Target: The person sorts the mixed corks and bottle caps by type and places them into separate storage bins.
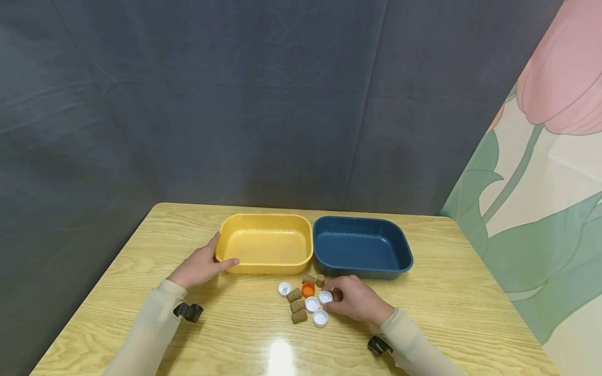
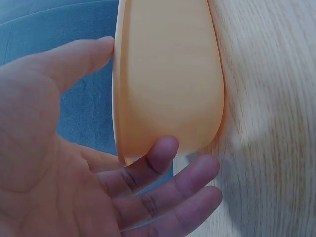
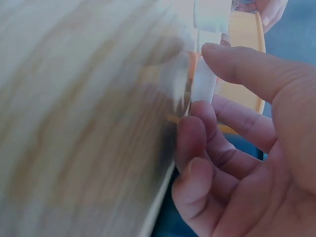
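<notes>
My left hand rests at the left end of the yellow plastic tub, its thumb over the front rim and its fingers along the side. In the left wrist view those fingers are spread and loosely bent round the tub's corner. On the table before the tubs, my right hand pinches a white bottle cap between thumb and fingers. Beside it lie other white bottle caps, an orange bottle cap and several brown corks. Part of the pile is hidden behind the right hand.
A dark blue tub stands against the yellow one on the right. Both are on a light wooden table, near its back edge. Behind hangs a dark grey curtain, and a flower-painted wall is on the right.
</notes>
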`<state>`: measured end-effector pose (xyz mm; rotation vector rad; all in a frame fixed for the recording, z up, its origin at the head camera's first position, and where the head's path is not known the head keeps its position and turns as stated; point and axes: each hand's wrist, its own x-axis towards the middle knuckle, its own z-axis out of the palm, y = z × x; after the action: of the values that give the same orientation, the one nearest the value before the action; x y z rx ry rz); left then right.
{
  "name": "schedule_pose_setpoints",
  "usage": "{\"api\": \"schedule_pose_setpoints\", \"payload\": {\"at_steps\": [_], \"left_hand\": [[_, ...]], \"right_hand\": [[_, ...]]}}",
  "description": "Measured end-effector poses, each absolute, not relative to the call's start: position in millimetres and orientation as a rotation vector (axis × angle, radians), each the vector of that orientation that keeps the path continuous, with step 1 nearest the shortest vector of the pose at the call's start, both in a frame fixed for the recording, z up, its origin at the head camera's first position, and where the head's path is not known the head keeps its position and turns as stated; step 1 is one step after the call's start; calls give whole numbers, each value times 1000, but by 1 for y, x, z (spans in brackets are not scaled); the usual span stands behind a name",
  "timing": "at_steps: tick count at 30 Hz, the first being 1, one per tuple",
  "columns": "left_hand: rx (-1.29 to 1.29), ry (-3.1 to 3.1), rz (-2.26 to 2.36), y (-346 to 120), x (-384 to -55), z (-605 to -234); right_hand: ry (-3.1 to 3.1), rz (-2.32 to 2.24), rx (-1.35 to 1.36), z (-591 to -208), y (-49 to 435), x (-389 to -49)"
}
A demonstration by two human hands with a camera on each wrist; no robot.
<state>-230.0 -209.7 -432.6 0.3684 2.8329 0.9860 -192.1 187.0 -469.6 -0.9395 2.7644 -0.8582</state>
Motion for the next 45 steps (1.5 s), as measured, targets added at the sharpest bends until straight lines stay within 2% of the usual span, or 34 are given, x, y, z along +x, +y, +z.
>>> {"api": "schedule_pose_setpoints", "payload": {"at_steps": [14, 26, 37, 45], "left_hand": [[387, 2817, 1048, -208, -231, -433], [417, 2812, 1048, -210, -236, -435], [372, 2792, 995, -209, -236, -426], [383, 2802, 977, -211, -235, -423]], "right_hand": [[2776, -882, -883, -454, 193, -188], [2864, -886, -915, -423, 200, -185], [2967, -836, -825, -389, 215, -208], [2993, -794, -730, -378, 227, -230]]}}
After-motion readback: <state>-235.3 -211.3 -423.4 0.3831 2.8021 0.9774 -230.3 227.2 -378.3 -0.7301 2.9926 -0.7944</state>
